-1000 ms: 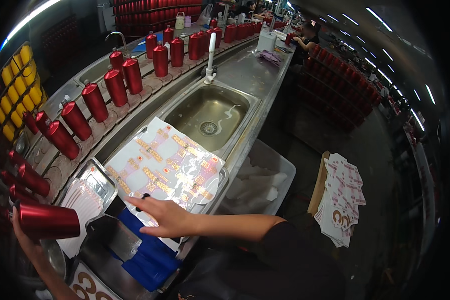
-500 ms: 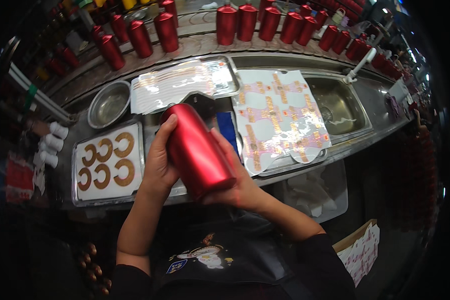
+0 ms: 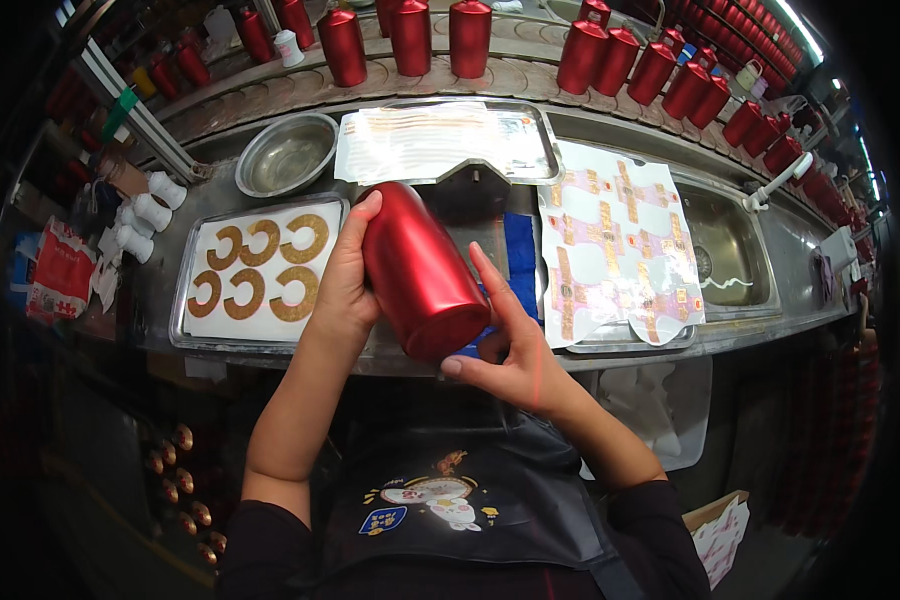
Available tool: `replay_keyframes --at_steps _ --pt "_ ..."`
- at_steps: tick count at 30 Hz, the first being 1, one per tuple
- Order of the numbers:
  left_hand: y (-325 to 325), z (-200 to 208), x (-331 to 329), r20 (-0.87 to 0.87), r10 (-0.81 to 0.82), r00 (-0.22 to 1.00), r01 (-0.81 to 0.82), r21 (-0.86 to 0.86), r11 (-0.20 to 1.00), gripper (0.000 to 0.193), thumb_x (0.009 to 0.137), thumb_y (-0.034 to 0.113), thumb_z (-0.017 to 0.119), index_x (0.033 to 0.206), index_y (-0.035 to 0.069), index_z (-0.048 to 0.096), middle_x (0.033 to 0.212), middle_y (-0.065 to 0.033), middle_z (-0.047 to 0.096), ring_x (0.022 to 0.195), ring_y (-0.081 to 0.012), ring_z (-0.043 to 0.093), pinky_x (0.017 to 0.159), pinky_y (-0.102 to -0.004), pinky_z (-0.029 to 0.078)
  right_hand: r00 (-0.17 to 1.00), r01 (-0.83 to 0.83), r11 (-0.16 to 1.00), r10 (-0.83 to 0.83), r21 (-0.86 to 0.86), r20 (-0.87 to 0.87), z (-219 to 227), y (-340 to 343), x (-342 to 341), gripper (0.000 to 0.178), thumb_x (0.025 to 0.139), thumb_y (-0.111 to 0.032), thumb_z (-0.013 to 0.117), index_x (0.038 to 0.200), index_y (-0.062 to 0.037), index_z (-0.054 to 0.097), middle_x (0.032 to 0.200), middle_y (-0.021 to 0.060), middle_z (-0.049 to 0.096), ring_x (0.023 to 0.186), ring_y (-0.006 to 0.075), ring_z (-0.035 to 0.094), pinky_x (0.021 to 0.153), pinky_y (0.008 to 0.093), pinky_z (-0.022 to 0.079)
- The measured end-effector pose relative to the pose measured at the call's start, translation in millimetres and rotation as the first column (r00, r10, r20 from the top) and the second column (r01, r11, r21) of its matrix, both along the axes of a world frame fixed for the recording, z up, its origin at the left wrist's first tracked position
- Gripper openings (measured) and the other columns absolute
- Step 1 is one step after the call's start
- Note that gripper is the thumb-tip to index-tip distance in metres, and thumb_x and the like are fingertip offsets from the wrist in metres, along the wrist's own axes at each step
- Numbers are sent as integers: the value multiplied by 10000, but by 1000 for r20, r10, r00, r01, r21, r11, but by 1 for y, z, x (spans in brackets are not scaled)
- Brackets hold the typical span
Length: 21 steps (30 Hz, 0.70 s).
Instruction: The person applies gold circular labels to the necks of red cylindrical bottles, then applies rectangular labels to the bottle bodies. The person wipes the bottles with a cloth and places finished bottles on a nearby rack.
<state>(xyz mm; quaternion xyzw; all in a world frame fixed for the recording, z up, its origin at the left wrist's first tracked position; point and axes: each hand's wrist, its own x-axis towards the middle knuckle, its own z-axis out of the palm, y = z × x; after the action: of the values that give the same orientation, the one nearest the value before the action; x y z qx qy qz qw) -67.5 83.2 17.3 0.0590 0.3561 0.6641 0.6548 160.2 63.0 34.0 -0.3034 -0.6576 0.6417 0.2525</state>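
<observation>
A shiny red metal bottle (image 3: 422, 270) is tilted in front of me, its round base toward me and to the right. My left hand (image 3: 350, 275) grips its left side, the thumb lying along the upper edge. Beside the base, my right hand (image 3: 515, 355) has its thumb and fingers spread apart. Its thumb tip is close under the base; whether it touches I cannot tell. Behind the bottle stands a dark bracket-like stand (image 3: 470, 190), partly hidden. A blue cloth-like strip (image 3: 520, 255) lies to the right of the bottle.
To the left is a tray (image 3: 182, 300) with gold C-shaped labels (image 3: 295, 293). A metal bowl (image 3: 288, 155) and a tray of striped label sheets (image 3: 420, 145) sit behind. Patterned label sheets (image 3: 625, 250) lie right, beside a sink (image 3: 730, 250). Red bottles (image 3: 468, 40) line a conveyor (image 3: 515, 75).
My right hand has come off the bottle's right side and its fingers have spread. My left hand keeps hold of the bottle. The whole view has shifted, with the counter appearing farther right.
</observation>
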Motion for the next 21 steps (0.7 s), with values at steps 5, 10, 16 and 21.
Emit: replay_keyframes --at_steps 5,10,16,21 --pt "3 -4 -19 -156 89 984 -84 42 996 455 884 333 777 1170 35 588 1050 -109 696 912 -200 696 839 -351 597 997 45 999 -44 -15 60 -6 9 -10 981 838 -76 764 1641 -137 204 1082 102 646 507 32 404 505 236 363" --pt "-4 -1 -35 -431 162 888 -104 155 983 604 831 253 812 1258 22 453 1144 -156 636 957 -212 683 851 -370 595 984 -5 986 -25 169 177 -19 19 -22 922 828 -152 784 1613 -119 301 1108 99 649 618 99 476 588 264 429" --pt "-12 -17 -37 -930 314 190 177 347 921 955 635 243 938 1401 19 415 1273 -156 571 1159 -273 608 1006 -383 503 969 9 942 -91 335 229 -23 37 -35 894 789 -153 822 1570 -97 391 1202 90 650 637 86 445 568 232 387" --pt "-9 -25 -55 -920 113 375 466 292 835 983 614 146 939 1452 59 432 1410 -109 534 1328 -223 519 1129 -378 405 974 51 870 -151 491 167 -32 62 -61 1034 715 -191 863 1594 -82 330 1233 157 638 914 259 610 766 329 500"
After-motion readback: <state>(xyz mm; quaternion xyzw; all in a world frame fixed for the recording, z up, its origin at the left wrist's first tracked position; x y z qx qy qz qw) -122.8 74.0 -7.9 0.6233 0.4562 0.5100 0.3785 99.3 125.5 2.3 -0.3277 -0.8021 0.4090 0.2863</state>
